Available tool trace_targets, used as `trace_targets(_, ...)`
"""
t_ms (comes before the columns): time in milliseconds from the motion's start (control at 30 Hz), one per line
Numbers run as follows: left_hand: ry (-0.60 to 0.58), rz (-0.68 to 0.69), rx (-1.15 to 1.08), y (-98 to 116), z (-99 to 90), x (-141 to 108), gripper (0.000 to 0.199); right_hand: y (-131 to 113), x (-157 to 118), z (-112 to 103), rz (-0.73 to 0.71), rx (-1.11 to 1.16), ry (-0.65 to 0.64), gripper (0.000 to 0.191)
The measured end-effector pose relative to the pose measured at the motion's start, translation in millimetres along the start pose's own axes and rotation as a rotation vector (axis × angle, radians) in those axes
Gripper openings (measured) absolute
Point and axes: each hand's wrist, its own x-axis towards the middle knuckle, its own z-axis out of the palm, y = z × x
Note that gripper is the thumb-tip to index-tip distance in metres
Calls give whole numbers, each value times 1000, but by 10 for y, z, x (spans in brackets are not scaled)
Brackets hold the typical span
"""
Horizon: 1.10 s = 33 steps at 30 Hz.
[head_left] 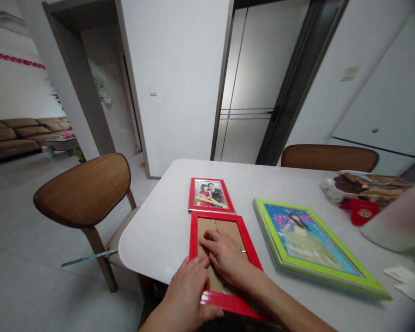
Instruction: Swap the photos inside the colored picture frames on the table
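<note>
Face down on the white table lies a red picture frame (193, 230), its brown backing board (207, 224) and small metal clips showing. My left hand (190, 288) grips the frame's near left corner, thumb along the near edge and fingers over the left side. On the backing rests my right hand (224, 253), its fingers bent and close together near the left clip; whether they hold anything is hidden. Just beyond, a second red frame (210, 194) with a couple's picture lies face up. Right of my hands is a green frame (307, 240) showing a figure in a yellow dress.
The white table (152, 230) has a rounded left corner. At its right are a plastic bag (370, 184), a red packet (364, 212), a pale container (397, 219) and tissues (408, 281). Wooden chairs stand at the left (86, 191) and far side (328, 157).
</note>
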Motion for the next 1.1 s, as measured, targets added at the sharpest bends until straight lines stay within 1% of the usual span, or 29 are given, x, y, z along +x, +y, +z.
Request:
trace_targets(67, 1, 3, -4, -6, -2, 2, 44, -14, -11, 21, -39, -12, -10, 20)
trace_targets(233, 5, 0, -7, -27, 18, -9, 45, -8, -43, 11, -81, -10, -32, 22)
trace_targets(300, 10, 0, -14, -41, 36, -23, 45, 50, 0, 3, -20, 30, -11, 23)
trace_targets(367, 15, 5, -22, -53, 48, -35, 44, 150, 82, 8, 101, 56, 49, 24)
trace_targets(433, 15, 8, -28, -56, 47, -40, 44, 276, 190, 25, 225, 53, 114, 24)
trace_targets(533, 6, -5, -31, -43, 29, -33, 44, 445, 343, 70, 351, 31, 167, 21)
trace_targets(600, -2, -17, -29, -29, 16, -30, 44, 514, 411, 106, 423, 27, 197, 20)
trace_targets(700, 12, -29, -24, -10, 18, -32, 52, 548, 464, 154, 488, 44, 239, 18)
trace_targets(833, 25, -46, -1, 23, 83, -19, 66, 541, 487, 145, 506, 131, 281, 18)
trace_targets(900, 27, -28, 17, 41, 135, 1, 66, 548, 453, 81, 478, 210, 298, 22)
trace_targets(967, 51, 9, 32, 46, 172, 19, 60, 574, 356, -20, 436, 302, 325, 27)
trace_targets(1033, 100, 54, 34, 33, 170, 22, 52, 619, 185, -137, 402, 375, 362, 31)
trace_targets(1067, 135, 81, 24, 22, 149, 16, 48, 642, 77, -191, 406, 414, 393, 32)
trace_targets(1100, 174, 108, 5, 12, 117, 7, 44, 656, -39, -238, 440, 480, 440, 34)
